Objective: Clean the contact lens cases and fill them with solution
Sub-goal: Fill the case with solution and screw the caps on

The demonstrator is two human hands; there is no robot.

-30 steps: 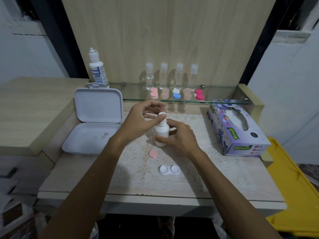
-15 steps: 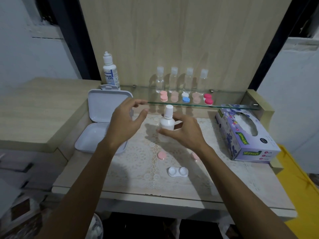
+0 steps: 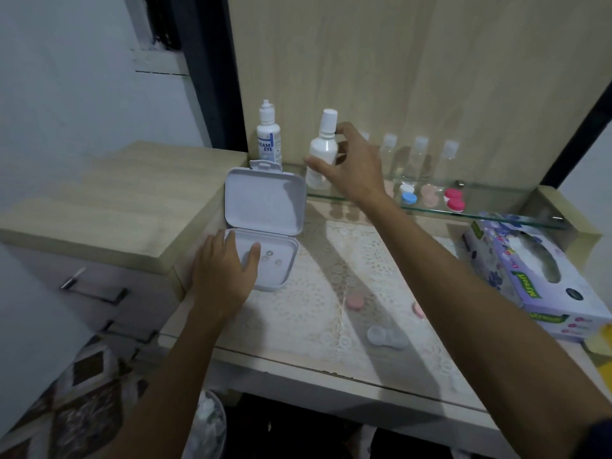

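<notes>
My right hand (image 3: 351,167) grips a white capped solution bottle (image 3: 323,149) at the glass shelf (image 3: 490,212), beside a labelled eye-solution bottle (image 3: 269,137). My left hand (image 3: 225,273) rests with relaxed fingers on the front left of an open white box (image 3: 265,207). A clear open lens case (image 3: 386,336) lies on the lace mat, with one pink cap (image 3: 355,300) to its upper left and another pink cap (image 3: 418,309) beside my right forearm. Closed lens cases sit on the shelf: a blue and white one (image 3: 409,195), a pink one (image 3: 429,195), a red one (image 3: 454,199).
Several small clear bottles (image 3: 420,154) stand at the back of the shelf. A purple tissue box (image 3: 536,276) lies at the right. A raised wooden counter (image 3: 109,200) with drawers is on the left. A yellow object (image 3: 601,342) shows at the right edge.
My right hand lifted the white bottle from the mat up and back to the glass shelf. My left hand let go of its cap and moved left onto the open box.
</notes>
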